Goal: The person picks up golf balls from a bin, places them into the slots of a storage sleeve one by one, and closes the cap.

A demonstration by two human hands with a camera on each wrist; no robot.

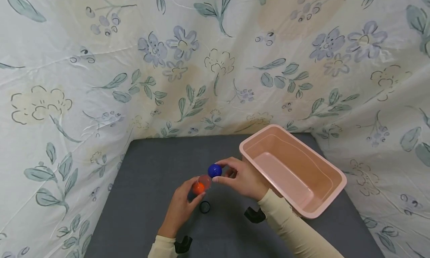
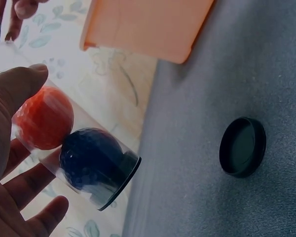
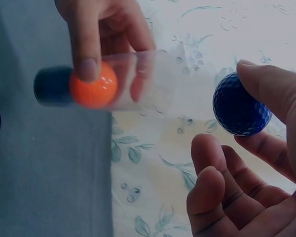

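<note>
My left hand (image 1: 178,205) grips a clear plastic tube (image 3: 158,81) between thumb and fingers. Inside the tube, an orange golf ball (image 2: 47,118) sits above a dark blue golf ball (image 2: 91,158), which lies at the black-capped end. My right hand (image 1: 246,179) pinches another blue golf ball (image 3: 240,104) between thumb and index finger, its other fingers curved loosely below. This ball is held a short gap from the tube's uncapped mouth in the right wrist view. A loose black cap (image 2: 242,147) lies on the table near my left hand.
A pink plastic bin (image 1: 327,196) stands at an angle on the right of the dark grey table (image 1: 158,164), alongside my right forearm. Floral cloth (image 1: 188,93) hangs behind the table and at both sides.
</note>
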